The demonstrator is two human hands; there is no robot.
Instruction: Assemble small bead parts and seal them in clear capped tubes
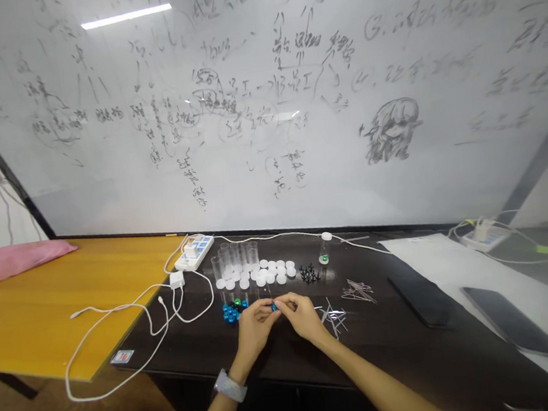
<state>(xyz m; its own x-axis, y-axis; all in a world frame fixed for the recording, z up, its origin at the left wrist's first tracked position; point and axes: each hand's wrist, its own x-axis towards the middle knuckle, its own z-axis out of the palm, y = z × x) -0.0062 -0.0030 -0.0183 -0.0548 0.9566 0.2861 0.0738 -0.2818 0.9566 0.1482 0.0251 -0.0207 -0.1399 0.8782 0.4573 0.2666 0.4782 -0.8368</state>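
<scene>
My left hand (pixel 256 329) is closed, its fingertips pinching a small shiny blue ball (pixel 274 307) above the dark desk. A thin dark pin or wire (pixel 270 290) stands up by the ball. Against the ball's other side, the fingers of my right hand (pixel 304 317) are pressed together; whatever they pinch is hidden. Left of my hands lies a cluster of metallic blue balls (pixel 230 314) with a green ball (pixel 237 302). Thin clear and white strips (pixel 333 317) are scattered beside my right hand.
Behind my hands stand clear tubes (pixel 233 257) and white caps (pixel 272 273). Small black pieces (pixel 309 273), thin wires (pixel 360 291) and a capped tube (pixel 325 250) holding something green lie rightward. A power strip (pixel 195 253), white cables (pixel 112 309), and two dark phone-like slabs (pixel 515 320) flank them.
</scene>
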